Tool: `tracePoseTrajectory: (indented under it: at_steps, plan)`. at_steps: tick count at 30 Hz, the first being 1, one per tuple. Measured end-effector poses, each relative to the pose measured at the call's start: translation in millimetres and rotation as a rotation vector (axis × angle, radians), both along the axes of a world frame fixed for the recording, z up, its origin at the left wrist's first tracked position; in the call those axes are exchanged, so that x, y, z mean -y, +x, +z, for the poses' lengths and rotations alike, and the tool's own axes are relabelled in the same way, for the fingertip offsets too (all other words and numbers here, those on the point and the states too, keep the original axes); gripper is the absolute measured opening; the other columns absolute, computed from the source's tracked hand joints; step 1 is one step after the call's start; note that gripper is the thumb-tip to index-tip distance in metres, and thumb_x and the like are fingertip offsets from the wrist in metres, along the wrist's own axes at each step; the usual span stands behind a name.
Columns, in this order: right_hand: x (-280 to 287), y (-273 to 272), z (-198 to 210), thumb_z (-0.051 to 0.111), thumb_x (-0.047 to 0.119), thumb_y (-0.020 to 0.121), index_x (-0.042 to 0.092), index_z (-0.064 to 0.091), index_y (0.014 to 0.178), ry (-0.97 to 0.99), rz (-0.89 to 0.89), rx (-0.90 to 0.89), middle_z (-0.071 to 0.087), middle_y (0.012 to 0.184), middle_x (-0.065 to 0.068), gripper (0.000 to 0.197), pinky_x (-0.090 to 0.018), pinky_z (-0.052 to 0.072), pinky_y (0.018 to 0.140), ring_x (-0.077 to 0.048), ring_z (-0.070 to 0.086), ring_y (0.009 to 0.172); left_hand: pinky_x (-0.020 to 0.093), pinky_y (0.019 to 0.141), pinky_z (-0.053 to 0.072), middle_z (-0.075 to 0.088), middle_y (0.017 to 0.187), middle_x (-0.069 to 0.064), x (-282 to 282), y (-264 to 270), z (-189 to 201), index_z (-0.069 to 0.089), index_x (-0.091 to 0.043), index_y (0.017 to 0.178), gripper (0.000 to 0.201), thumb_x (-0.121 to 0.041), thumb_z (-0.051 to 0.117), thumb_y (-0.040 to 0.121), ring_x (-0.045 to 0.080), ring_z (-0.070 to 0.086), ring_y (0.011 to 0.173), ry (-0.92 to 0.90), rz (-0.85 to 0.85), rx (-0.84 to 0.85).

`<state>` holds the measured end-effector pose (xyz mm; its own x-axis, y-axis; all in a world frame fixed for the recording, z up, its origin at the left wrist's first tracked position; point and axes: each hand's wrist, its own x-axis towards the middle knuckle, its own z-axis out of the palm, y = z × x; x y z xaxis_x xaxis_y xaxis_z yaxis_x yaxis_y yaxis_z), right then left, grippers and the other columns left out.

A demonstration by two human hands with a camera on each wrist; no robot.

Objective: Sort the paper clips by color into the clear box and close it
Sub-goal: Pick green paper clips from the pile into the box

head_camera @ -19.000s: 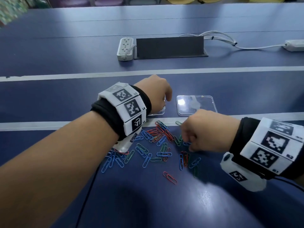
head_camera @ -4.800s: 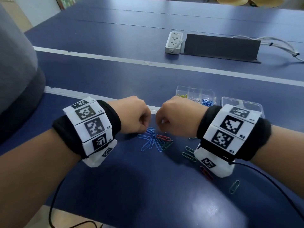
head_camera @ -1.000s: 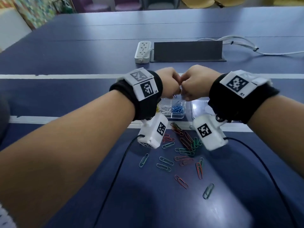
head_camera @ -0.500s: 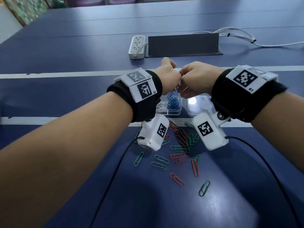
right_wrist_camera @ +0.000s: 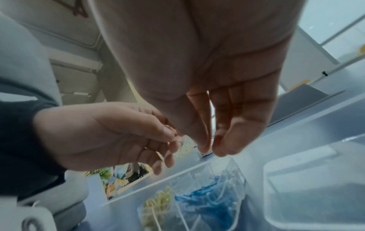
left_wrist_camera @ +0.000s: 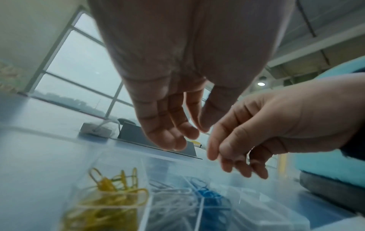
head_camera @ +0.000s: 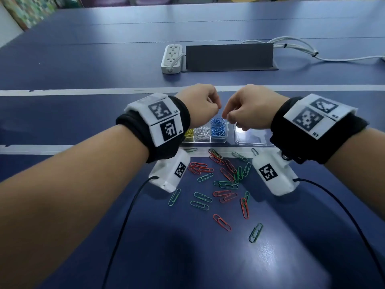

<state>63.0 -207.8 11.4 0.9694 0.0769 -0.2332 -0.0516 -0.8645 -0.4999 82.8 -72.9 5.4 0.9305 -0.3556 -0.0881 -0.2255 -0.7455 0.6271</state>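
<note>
The clear box (head_camera: 205, 141) sits on the blue table with yellow clips (head_camera: 188, 132), white clips (head_camera: 201, 133) and blue clips (head_camera: 218, 127) in separate compartments. Its lid (head_camera: 254, 138) lies open to the right. My left hand (head_camera: 216, 107) and right hand (head_camera: 226, 116) hover close together just above the blue compartment. In the left wrist view the left hand (left_wrist_camera: 189, 134) hangs relaxed and holds nothing. In the right wrist view the right hand (right_wrist_camera: 214, 148) has thumb and fingertips near each other with nothing between them. Several red and green clips (head_camera: 225, 176) lie loose in front of the box.
A white power strip (head_camera: 171, 58) and a dark panel (head_camera: 229, 57) stand farther back, with white cables (head_camera: 291, 44) running right. Black cords (head_camera: 125, 226) trail from both wrist cameras toward me across the table.
Half a second ago my hands touched each other over the box with blue clips dropping from them. Now they have parted a little and the blue clips lie in their compartment.
</note>
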Motion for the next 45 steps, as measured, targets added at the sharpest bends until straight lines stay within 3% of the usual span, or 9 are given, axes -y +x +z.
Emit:
tracePoseTrajectory:
  at_steps: [3, 6, 13, 18, 24, 30, 36, 39, 45]
  plan:
    - [-1.7, -9.8, -1.1, 0.055, 0.015, 0.083, 0.017, 0.073, 0.088, -0.139, 0.104, 0.032, 0.056, 0.058, 0.009, 0.019, -0.025, 0.047, 0.072, -0.006, 0.052, 0.057, 0.016, 0.056, 0.036, 0.051, 0.066, -0.014, -10.9, -10.9, -0.4, 0.057, -0.022, 0.086, 0.008, -0.014, 0.053, 0.084, -0.001, 0.045, 0.059, 0.147, -0.099, 0.068]
    - [-3.5, -20.0, -4.5, 0.062, 0.015, 0.080, 0.019, 0.074, 0.082, -0.232, 0.164, 0.013, 0.062, 0.068, 0.004, 0.013, -0.023, 0.045, 0.072, -0.017, 0.059, 0.074, 0.021, 0.065, 0.033, 0.050, 0.066, -0.014, -21.6, -21.4, -2.3, 0.056, -0.023, 0.086, 0.002, -0.024, 0.058, 0.085, -0.002, 0.044, 0.060, 0.299, -0.191, 0.055]
    - [-10.0, -35.0, -17.2, 0.061, 0.010, 0.079, 0.016, 0.073, 0.085, -0.363, 0.225, -0.034, 0.071, 0.086, -0.009, 0.015, -0.027, 0.051, 0.069, -0.030, 0.066, 0.083, 0.024, 0.069, 0.037, 0.048, 0.063, -0.013, -39.4, -34.8, -13.2, 0.062, -0.020, 0.079, 0.007, -0.023, 0.058, 0.084, 0.014, 0.050, 0.073, 0.506, -0.211, 0.039]
    - [-14.1, -37.8, -18.8, 0.059, 0.014, 0.080, 0.023, 0.067, 0.099, -0.389, 0.254, -0.014, 0.066, 0.098, -0.003, 0.021, -0.020, 0.036, 0.056, -0.028, 0.063, 0.092, 0.026, 0.068, 0.040, 0.057, 0.076, -0.002, -38.9, -38.7, -21.6, 0.070, -0.018, 0.086, 0.015, -0.018, 0.055, 0.084, 0.020, 0.056, 0.079, 0.534, -0.175, 0.094]
    - [-25.9, -39.3, -19.2, 0.051, 0.014, 0.082, 0.013, 0.073, 0.090, -0.299, 0.226, 0.036, 0.070, 0.089, -0.012, 0.023, -0.031, 0.052, 0.073, -0.033, 0.064, 0.085, 0.028, 0.066, 0.042, 0.054, 0.076, 0.001, -36.8, -38.3, -23.6, 0.070, -0.017, 0.083, 0.012, -0.016, 0.058, 0.084, 0.024, 0.059, 0.081, 0.537, -0.162, 0.118]
    - [-40.7, -37.8, -22.3, 0.059, 0.022, 0.084, 0.010, 0.058, 0.069, -0.399, 0.226, 0.039, 0.043, 0.058, -0.003, 0.019, -0.022, 0.032, 0.050, -0.030, 0.051, 0.070, 0.026, 0.065, 0.039, 0.045, 0.060, -0.008, -39.6, -40.3, -20.8, 0.054, -0.021, 0.064, 0.017, -0.018, 0.057, 0.080, 0.019, 0.052, 0.072, 0.511, -0.162, 0.110]
    - [-39.6, -31.1, -23.9, 0.064, 0.022, 0.083, 0.009, 0.071, 0.090, -0.361, 0.227, 0.024, 0.065, 0.083, -0.009, 0.016, -0.027, 0.043, 0.065, -0.028, 0.060, 0.079, 0.024, 0.059, 0.049, 0.060, 0.056, -0.005, -52.8, -44.5, -10.9, 0.050, -0.018, 0.059, 0.018, -0.015, 0.064, 0.070, 0.008, 0.054, 0.053, 0.294, -0.081, -0.030]
    - [-32.9, -27.6, -21.0, 0.067, 0.024, 0.080, 0.017, 0.072, 0.088, -0.269, 0.205, -0.022, 0.063, 0.071, 0.000, 0.013, -0.026, 0.050, 0.073, -0.022, 0.060, 0.077, 0.024, 0.062, 0.053, 0.071, 0.066, 0.003, -60.9, -46.0, -11.8, 0.056, -0.019, 0.076, 0.013, -0.007, 0.060, 0.071, 0.000, 0.052, 0.039, 0.227, -0.070, -0.097]
    - [-31.5, -31.6, -27.1, 0.068, 0.028, 0.081, 0.018, 0.075, 0.092, -0.263, 0.244, 0.027, 0.070, 0.086, -0.003, 0.016, -0.023, 0.043, 0.067, -0.023, 0.065, 0.085, 0.021, 0.073, 0.039, 0.053, 0.068, -0.012, -68.7, -48.3, -14.5, 0.058, -0.026, 0.088, 0.017, -0.013, 0.048, 0.084, 0.008, 0.049, 0.064, 0.411, -0.127, -0.081]
